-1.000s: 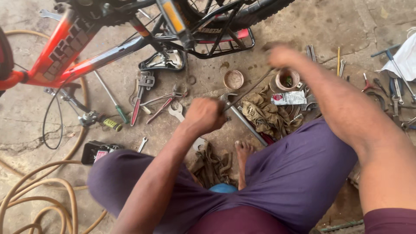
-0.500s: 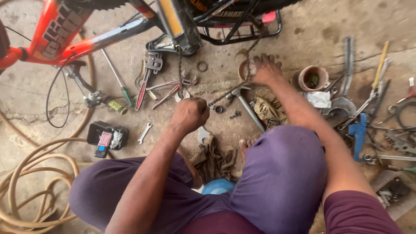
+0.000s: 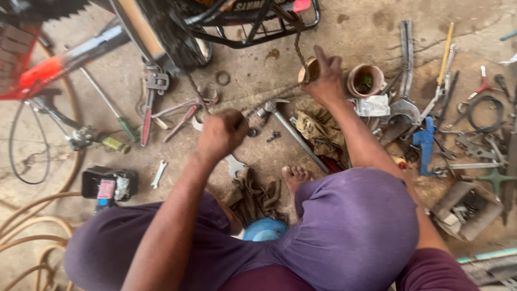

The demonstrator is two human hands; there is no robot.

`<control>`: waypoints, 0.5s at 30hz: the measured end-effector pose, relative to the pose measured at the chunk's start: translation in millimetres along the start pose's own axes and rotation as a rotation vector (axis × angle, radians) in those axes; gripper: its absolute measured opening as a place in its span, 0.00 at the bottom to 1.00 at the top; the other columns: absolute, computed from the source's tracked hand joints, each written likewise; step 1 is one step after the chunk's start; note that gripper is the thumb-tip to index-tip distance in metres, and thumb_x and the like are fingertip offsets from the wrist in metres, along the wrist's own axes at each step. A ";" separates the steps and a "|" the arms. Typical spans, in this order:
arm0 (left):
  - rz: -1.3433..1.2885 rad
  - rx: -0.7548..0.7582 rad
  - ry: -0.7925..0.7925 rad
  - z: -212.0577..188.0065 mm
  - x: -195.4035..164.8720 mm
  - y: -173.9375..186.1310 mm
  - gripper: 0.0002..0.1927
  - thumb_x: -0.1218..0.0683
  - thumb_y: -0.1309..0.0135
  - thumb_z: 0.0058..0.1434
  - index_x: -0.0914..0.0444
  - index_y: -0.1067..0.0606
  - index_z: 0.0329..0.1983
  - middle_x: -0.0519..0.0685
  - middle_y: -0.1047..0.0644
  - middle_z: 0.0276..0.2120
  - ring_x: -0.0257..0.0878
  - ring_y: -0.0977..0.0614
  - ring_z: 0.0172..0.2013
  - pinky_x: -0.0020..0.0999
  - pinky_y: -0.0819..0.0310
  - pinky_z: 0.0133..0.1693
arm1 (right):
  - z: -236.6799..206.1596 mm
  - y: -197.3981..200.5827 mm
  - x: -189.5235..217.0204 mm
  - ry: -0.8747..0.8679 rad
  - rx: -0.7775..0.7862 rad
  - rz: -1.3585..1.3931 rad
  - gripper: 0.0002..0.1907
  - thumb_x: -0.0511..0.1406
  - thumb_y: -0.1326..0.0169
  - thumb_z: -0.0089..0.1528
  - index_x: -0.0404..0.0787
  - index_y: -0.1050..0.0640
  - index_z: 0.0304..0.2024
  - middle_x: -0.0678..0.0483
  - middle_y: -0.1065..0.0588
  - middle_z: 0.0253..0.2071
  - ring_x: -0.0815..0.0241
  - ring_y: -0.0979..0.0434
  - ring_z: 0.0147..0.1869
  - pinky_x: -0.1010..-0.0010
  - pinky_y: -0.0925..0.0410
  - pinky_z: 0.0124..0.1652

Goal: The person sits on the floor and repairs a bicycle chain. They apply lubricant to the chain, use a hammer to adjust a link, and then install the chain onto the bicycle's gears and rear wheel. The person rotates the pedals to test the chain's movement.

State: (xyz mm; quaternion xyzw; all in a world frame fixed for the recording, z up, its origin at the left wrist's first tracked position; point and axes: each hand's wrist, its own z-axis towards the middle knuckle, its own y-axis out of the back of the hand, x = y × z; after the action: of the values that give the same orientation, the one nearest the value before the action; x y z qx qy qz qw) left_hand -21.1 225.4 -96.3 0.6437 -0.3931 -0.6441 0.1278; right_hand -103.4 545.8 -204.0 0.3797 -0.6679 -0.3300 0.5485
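Observation:
My left hand (image 3: 222, 133) is closed around one end of a bicycle chain (image 3: 269, 97), which stretches taut across the concrete floor. My right hand (image 3: 324, 78) grips the chain's other part near a small brown cup (image 3: 309, 69), index finger pointing up. From there the chain runs up toward the black rear rack (image 3: 253, 24) of a red bicycle (image 3: 48, 64). A hammer (image 3: 293, 132) lies below the chain, between the hands. My bare foot (image 3: 295, 177) rests on the floor by my purple-trousered knees.
Pliers and wrenches (image 3: 156, 102) lie at the left by a green-handled screwdriver (image 3: 110, 116). A small black box (image 3: 107, 183) and tan hose (image 3: 27, 226) are at the lower left. A brown bowl (image 3: 366, 80), blue tool (image 3: 425, 143) and several metal tools crowd the right. Rags (image 3: 318, 129) lie beside the hammer.
The view has shifted closer and left. My right hand has come in from the far right to the small cup and taken the chain, which is now pulled taut between both hands.

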 end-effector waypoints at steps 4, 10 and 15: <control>0.026 -0.173 -0.106 8.9 5.0 -1.9 0.08 0.57 0.42 0.63 0.66 0.20 0.29 0.52 0.19 0.27 0.39 0.19 0.25 0.38 0.20 0.31 | -28.8 27.6 -33.9 0.198 -0.342 0.165 0.50 0.35 0.22 0.50 0.50 0.35 0.70 0.40 0.41 0.65 0.43 0.35 0.70 0.51 0.30 0.67; 0.088 -0.091 0.073 21.4 1.7 -11.3 0.11 0.56 0.44 0.65 0.65 0.21 0.28 0.51 0.19 0.27 0.39 0.19 0.24 0.36 0.20 0.29 | -44.5 58.3 -83.7 -0.002 -0.716 0.144 0.47 0.37 0.22 0.53 0.42 0.39 0.65 0.44 0.42 0.69 0.48 0.36 0.74 0.50 0.33 0.69; 0.128 -0.195 -0.078 19.5 6.7 -13.1 0.12 0.57 0.44 0.64 0.64 0.22 0.25 0.50 0.19 0.25 0.39 0.19 0.25 0.37 0.20 0.32 | -55.7 38.9 -80.9 -0.162 -0.473 -0.108 0.33 0.44 0.26 0.57 0.38 0.31 0.53 0.38 0.42 0.74 0.37 0.42 0.77 0.37 0.43 0.70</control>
State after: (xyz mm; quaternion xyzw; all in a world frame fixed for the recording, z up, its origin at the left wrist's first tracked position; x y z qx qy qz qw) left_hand -35.7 236.2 -112.7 0.5763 -0.3738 -0.6941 0.2154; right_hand -45.4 634.0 -199.5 0.2482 -0.5929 -0.5351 0.5482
